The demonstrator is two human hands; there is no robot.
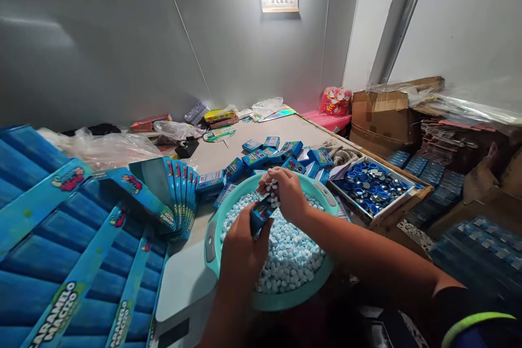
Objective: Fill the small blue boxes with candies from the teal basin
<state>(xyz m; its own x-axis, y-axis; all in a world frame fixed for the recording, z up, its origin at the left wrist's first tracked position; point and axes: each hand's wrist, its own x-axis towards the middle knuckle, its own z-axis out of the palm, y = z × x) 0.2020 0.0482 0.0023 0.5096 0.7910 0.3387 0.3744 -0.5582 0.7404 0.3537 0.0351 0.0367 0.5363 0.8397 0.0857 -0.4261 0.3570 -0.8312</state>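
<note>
My left hand [247,242] is closed round a small blue candy box [261,214], held tilted over a turquoise basin [296,302]. Pale blue and white candies [291,253] fill much of the basin. Just above the box, my right hand [287,190] is cupped round several of these candies, some of which show between its fingers and at the box's upper end. Whether the box has candies inside cannot be seen.
Several small blue boxes [255,159] lie piled behind the basin. On the left stand blue display cartons [69,250] beside a white scale [185,283]. At right, a tray [369,217] holds blue and silver round caps, with cardboard boxes [379,119] beyond.
</note>
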